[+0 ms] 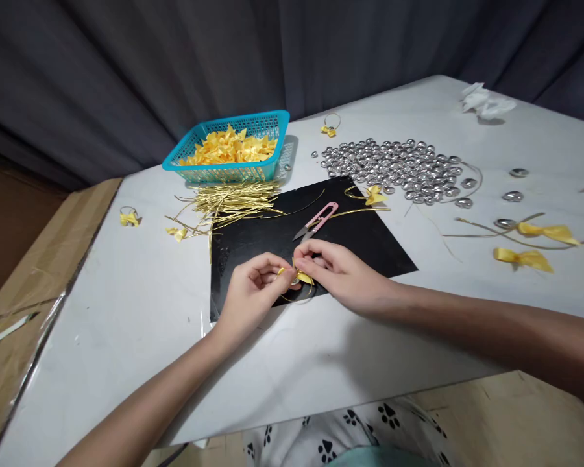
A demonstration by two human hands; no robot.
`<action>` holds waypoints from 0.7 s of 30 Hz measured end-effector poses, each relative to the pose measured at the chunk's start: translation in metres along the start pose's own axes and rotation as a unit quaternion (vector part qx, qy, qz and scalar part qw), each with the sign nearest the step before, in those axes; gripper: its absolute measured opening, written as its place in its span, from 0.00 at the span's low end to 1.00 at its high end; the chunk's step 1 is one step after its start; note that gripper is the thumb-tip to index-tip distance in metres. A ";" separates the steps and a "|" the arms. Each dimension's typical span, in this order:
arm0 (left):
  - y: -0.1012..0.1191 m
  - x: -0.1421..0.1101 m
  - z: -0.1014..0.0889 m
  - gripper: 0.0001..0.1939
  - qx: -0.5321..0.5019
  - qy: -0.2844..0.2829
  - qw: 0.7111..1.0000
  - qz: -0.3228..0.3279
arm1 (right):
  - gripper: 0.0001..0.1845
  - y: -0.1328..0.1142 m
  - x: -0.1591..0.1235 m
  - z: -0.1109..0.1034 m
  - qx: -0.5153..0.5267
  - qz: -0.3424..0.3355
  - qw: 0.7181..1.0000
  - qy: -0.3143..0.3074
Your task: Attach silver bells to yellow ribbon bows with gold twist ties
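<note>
Over the front edge of a black sheet (370,240), my left hand (253,285) pinches a small yellow ribbon bow (305,278) between thumb and fingertips. A silver bead shows partly at the bow, and a thin gold cord (296,301) loops below it. My right hand (343,269) is closed at the upper side of the bow, thumb and index finger pinching the gold cord's end. The fingertips hide part of the bow and bead. Pink-handled thread snips (325,215) lie just beyond my right hand.
A blue basket (219,170) of yellow bows stands behind a bundle of gold cords (238,198). Many silver beads (389,165) spread at the back right. Looped bow pieces lie left (130,218) and back (329,130); loose bows (523,259) lie right. Crumpled white plastic (486,104) sits far right.
</note>
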State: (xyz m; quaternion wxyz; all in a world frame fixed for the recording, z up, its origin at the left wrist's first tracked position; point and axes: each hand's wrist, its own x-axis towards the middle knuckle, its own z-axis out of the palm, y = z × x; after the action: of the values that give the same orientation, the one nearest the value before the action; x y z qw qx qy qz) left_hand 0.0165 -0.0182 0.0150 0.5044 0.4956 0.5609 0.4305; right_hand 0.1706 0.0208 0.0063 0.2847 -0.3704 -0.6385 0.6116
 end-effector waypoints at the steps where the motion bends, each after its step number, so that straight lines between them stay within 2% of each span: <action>1: 0.000 0.000 0.000 0.05 0.002 0.000 1.000 -0.002 | 0.07 -0.001 0.000 -0.001 0.005 0.012 1.000 0.002; 4: 0.000 0.001 0.000 0.05 0.000 0.005 1.000 -0.011 | 0.07 -0.005 -0.001 -0.002 0.015 0.049 0.999 0.004; 6: -0.001 0.001 -0.001 0.06 -0.002 0.007 1.000 -0.010 | 0.06 -0.006 -0.001 -0.003 0.010 0.051 0.999 0.008; 16: -0.003 0.001 0.000 0.08 0.001 0.010 1.000 -0.011 | 0.05 0.004 0.001 0.002 -0.031 -0.045 0.993 0.103; 21: -0.002 0.001 0.000 0.07 0.005 0.007 1.000 -0.002 | 0.06 -0.001 0.000 0.003 -0.004 0.009 0.998 0.069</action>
State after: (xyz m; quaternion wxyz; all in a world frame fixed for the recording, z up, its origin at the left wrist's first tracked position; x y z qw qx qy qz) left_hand 0.0162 -0.0176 0.0128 0.4987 0.4938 0.5677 0.4303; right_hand 0.1683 0.0195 0.0071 0.3211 -0.4191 -0.6160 0.5846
